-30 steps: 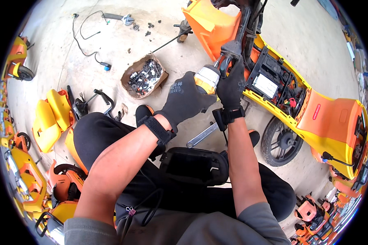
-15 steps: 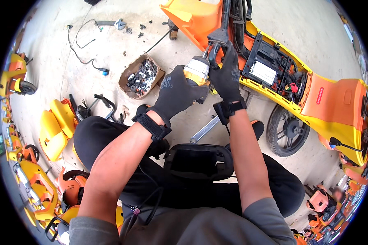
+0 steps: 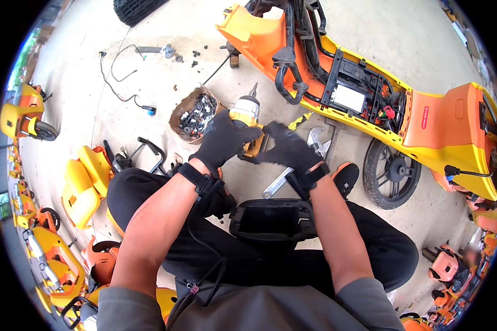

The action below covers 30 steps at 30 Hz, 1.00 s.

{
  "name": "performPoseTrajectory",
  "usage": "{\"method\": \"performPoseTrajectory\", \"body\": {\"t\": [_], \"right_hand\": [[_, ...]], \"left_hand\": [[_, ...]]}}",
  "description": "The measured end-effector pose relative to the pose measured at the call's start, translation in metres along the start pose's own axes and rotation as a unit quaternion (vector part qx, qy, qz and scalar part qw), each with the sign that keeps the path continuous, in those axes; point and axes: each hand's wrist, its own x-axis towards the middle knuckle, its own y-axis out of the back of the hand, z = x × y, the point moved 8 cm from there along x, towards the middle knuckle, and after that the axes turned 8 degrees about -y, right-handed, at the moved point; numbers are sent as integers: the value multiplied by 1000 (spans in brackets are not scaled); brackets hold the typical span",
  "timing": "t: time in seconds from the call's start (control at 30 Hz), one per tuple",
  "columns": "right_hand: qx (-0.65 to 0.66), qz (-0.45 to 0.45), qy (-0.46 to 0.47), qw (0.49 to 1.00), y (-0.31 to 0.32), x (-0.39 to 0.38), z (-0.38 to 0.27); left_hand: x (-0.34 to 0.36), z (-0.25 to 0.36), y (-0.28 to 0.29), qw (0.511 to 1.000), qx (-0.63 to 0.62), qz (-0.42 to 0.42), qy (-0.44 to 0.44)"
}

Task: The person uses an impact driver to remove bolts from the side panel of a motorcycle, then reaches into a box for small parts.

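Note:
In my gloved left hand (image 3: pixel 223 143) is a yellow and white cordless power driver (image 3: pixel 244 110), its bit pointing up and away from me. My gloved right hand (image 3: pixel 295 149) is closed about the driver's lower end, though my fingers partly hide the grip. Beyond both hands, apart from the bit, lies an orange and yellow scooter body (image 3: pixel 364 122) with a bent black metal tube (image 3: pixel 281 83) at its left part. A large adjustable wrench (image 3: pixel 275 185) rests on the floor, partly covered by my right hand and wrist.
Left of the driver stands a cardboard box (image 3: pixel 176 118) of small hardware. Between my legs is an open black plastic bin (image 3: pixel 234 220). Yellow panels (image 3: pixel 80 185), a cable (image 3: pixel 113 91) and a black-handled tool (image 3: pixel 233 58) lie on the floor. A wheel (image 3: pixel 392 174) sits beneath the scooter body.
Both hands have drawn back from the scooter's black tube with the driver, whose bit is now away from it. My right hand has moved from the tube to the driver's lower end.

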Motion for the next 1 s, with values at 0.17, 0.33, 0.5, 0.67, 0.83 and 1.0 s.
{"method": "performPoseTrajectory", "body": {"t": [0.17, 0.33, 0.5, 0.67, 0.83, 1.0], "right_hand": [[190, 83, 12, 978, -35, 0, -25], [161, 105, 10, 981, -17, -7, -43], [275, 107, 53, 954, 13, -22, -78], [146, 173, 78, 971, 29, -33, -105], [187, 95, 111, 972, 23, -30, -101], [192, -65, -47, 978, 62, -7, -24]], "left_hand": [[-17, 11, 17, 1000, -6, 7, -14], [-40, 35, 37, 973, -214, -82, 14], [-61, 25, 44, 955, -225, -146, -126], [-60, 33, 8, 944, -311, -89, -69], [-44, 8, -4, 928, -346, -28, -134], [-32, -41, -28, 908, -417, 22, -15]]}}
